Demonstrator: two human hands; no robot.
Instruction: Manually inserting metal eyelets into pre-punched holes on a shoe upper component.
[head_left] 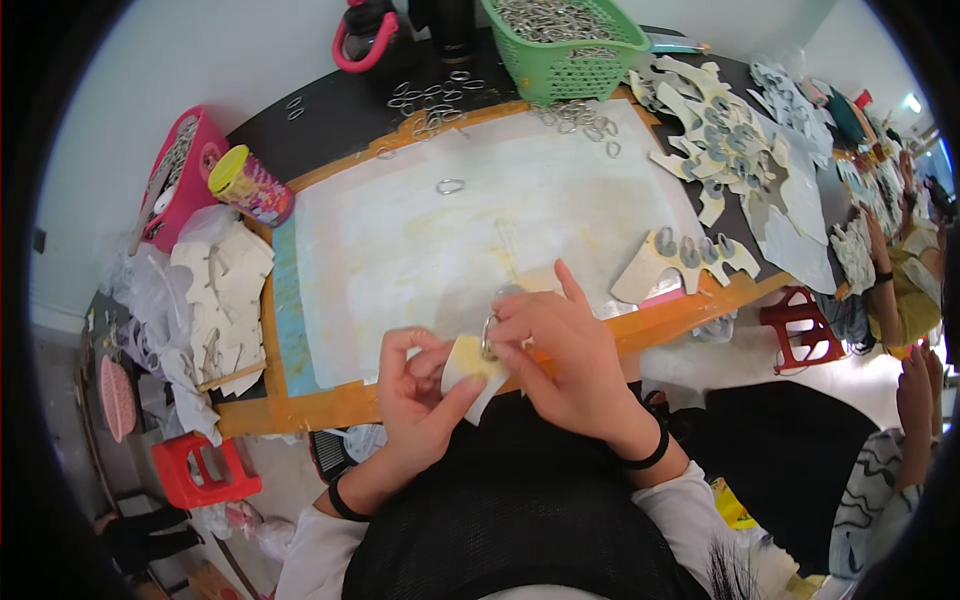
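Note:
Near the table's front edge, my left hand is closed on a cream cut-out piece with a yellowish face, thumb on top. My right hand pinches an oval metal ring at that piece's right side. Fingers partly hide where the ring and the piece meet. To the right on the work sheet lies a cream scalloped piece with several grey tabs and metal rings along its edge. One loose oval ring rests on the white sheet beyond my hands.
Several loose rings lie behind the sheet, below a green basket full of rings. At left stand a pink basket, a yellow-lidded canister and stacked cream pieces. Finished-looking pieces pile at right; people sit beyond.

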